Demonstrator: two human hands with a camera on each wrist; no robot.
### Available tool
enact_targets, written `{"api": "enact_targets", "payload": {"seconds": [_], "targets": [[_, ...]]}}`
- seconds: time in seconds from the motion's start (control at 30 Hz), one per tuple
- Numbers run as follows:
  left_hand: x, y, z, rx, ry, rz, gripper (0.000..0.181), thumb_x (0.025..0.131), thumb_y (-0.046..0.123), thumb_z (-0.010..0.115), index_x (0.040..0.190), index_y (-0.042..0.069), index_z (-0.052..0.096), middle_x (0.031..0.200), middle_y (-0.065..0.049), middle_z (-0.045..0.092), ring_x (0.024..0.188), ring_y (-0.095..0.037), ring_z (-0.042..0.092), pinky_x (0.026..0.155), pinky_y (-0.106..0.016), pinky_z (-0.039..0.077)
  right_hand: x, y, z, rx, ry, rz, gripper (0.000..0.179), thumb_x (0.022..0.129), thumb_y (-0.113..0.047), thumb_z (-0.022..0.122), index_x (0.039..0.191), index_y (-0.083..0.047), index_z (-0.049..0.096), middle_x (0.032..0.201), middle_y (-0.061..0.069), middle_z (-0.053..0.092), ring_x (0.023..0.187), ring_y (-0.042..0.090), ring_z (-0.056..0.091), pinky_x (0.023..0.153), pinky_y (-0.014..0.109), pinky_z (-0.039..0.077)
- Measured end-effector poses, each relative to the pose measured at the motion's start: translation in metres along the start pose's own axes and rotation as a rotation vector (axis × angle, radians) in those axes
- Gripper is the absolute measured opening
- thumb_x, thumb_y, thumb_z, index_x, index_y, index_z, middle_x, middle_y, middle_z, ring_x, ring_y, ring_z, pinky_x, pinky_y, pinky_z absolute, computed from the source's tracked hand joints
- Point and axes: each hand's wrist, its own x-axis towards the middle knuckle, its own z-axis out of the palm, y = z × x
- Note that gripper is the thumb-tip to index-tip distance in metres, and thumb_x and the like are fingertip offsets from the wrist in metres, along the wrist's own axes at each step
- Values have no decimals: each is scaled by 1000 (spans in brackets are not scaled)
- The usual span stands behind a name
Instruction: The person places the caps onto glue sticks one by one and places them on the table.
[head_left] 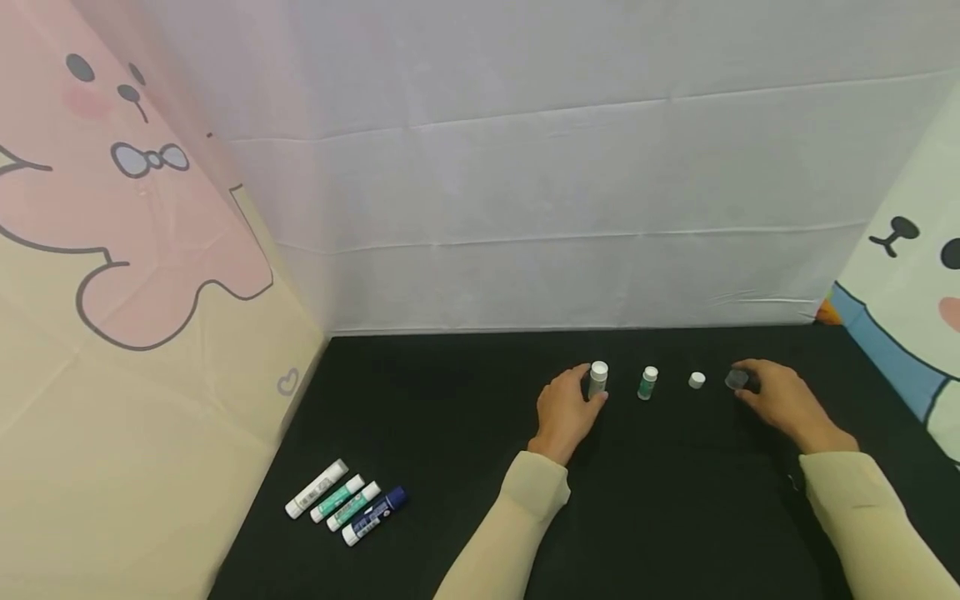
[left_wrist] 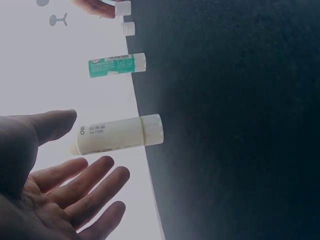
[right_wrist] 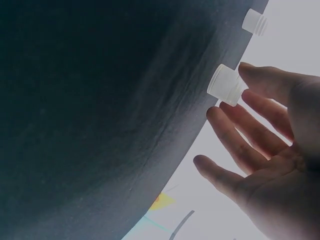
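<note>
A white glue stick [head_left: 597,379] stands upright on the black table, its translucent knob end down in the left wrist view. My left hand [head_left: 562,412] is spread around it, thumb on one side and fingers on the other, with gaps showing beside the stick [left_wrist: 112,136]. To its right stands a smaller green glue stick [head_left: 647,383], then a small white cap [head_left: 697,380]. A larger translucent cap [right_wrist: 225,85] sits at the right end of this row. My right hand [head_left: 783,404] reaches around that cap, thumb and fingertips right at its sides, fingers loosely extended.
At the front left of the black table [head_left: 450,417] lie several glue sticks [head_left: 352,508] side by side: one white, two green and one dark blue. A pale cloth wall [head_left: 525,283] rises behind the table's back edge, with printed cloth on both sides.
</note>
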Motion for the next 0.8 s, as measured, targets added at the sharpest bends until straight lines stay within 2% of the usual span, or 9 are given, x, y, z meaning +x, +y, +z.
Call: {"api": "enact_targets", "payload": {"seconds": [0.33,0.8], "targets": [[6,-3,9,-19,-13,-30,47,94,26,84,137,14,71,129,-4,75,113,-23,74,96,-43,59,1,-3,0,15,-17,-16,39,92,6,72,126,18,60,117,44,60,102,58,62,82,70,51],[13,-6,17,-62,27,-14,31,94,22,83,124,13,77,117,-5,79,102,-24,77,85,-42,61,0,-4,4,41,1,-14,28,90,12,71,116,17,63,106,38,66,93,52,66,76,65,53]]}}
